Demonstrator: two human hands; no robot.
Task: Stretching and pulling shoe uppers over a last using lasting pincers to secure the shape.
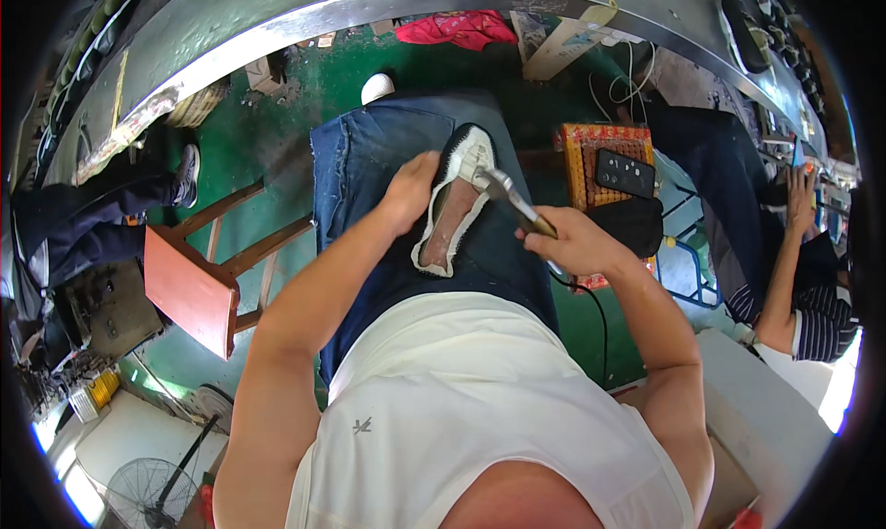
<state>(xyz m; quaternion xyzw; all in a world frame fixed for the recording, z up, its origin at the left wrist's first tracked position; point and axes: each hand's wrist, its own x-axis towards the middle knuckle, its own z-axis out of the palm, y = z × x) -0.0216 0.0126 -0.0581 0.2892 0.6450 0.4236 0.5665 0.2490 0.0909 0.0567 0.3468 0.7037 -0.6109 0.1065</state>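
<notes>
A shoe upper [449,217] lies sole side up on my lap, its whitish edge turned in around a brown inner sole and its dark toe pointing away from me. My left hand [411,195] is closed at the left side of the shoe, gripping its edge; the fingertips are partly hidden. In my right hand [580,243] is a hammer [519,202], held by its handle. The metal head is over the front part of the shoe, at or very near its surface; whether it touches, I cannot tell.
Blue denim cloth [355,150] covers my lap. At the right, a seat with a beaded cover [583,169] bears a black phone-like device [626,173]. A reddish wooden stool [191,289] stands left. A metal-edged bench [305,21] runs across the front. Other people sit on both sides.
</notes>
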